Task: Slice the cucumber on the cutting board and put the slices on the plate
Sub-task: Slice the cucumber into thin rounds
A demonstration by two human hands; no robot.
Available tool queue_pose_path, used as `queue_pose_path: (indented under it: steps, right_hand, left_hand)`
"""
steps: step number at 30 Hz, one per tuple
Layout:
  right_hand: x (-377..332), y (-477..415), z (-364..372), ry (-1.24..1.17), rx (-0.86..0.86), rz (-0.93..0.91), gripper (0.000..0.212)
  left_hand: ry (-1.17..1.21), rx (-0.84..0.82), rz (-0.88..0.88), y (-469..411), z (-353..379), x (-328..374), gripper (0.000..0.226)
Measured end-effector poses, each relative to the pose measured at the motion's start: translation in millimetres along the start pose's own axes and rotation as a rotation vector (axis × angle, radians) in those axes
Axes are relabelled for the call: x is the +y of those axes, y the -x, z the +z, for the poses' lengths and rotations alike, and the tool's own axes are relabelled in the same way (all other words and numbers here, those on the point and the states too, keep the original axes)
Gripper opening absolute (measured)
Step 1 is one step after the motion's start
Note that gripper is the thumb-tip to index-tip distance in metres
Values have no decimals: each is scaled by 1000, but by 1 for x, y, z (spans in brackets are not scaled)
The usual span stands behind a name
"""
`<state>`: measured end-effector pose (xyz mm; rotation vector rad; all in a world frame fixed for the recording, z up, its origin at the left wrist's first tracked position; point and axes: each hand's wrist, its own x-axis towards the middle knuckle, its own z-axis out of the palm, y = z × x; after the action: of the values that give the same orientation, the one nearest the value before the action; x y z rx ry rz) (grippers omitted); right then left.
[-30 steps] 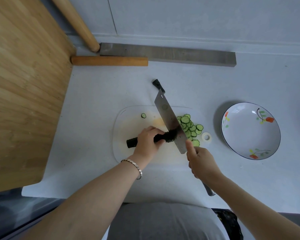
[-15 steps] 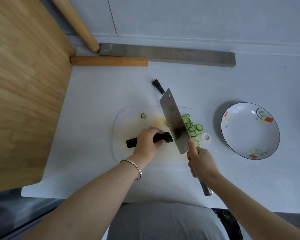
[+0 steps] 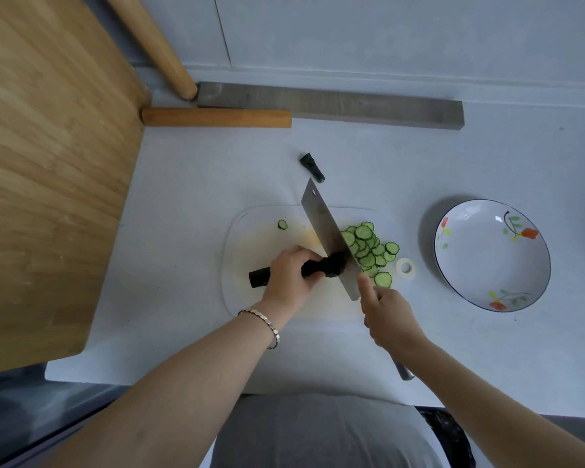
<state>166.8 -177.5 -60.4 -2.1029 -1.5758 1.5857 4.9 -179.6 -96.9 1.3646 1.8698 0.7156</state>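
**Cleaver down on the cucumber again**

Half a second ago the broad steel cleaver (image 3: 328, 238) stood lifted, just right of the dark green cucumber (image 3: 331, 264) and clear of its cut end. Now its edge has come back down across that end, as it lay a second ago, with the blade's tip swung back to the left. The right hand (image 3: 385, 315) gripping the handle has shifted slightly with it, and the blade now stands close beside the left hand (image 3: 291, 275).

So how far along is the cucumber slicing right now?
Done: a pile of slices lies on the cutting board, right of the knife. In hand: the left hand holds the cucumber while the right hand grips the knife, blade at the cut end. Left: the uncut length under the left hand, then moving every slice to the plate, which holds none.
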Motion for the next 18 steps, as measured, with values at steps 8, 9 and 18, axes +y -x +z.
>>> queue_pose_path:
  steps: [8,9,18]
  right_hand:
    - [5,-5,8,-88,28,20,52]
    - [5,-5,5,-98,27,32,53]
    - [-2,8,-10,-55,4,-45,54]
  left_hand:
    - [-19,2,19,0,0,-1,19]
    - [-19,1,20,0,1,-1,19]
    - [19,6,-1,1,0,-1,19]
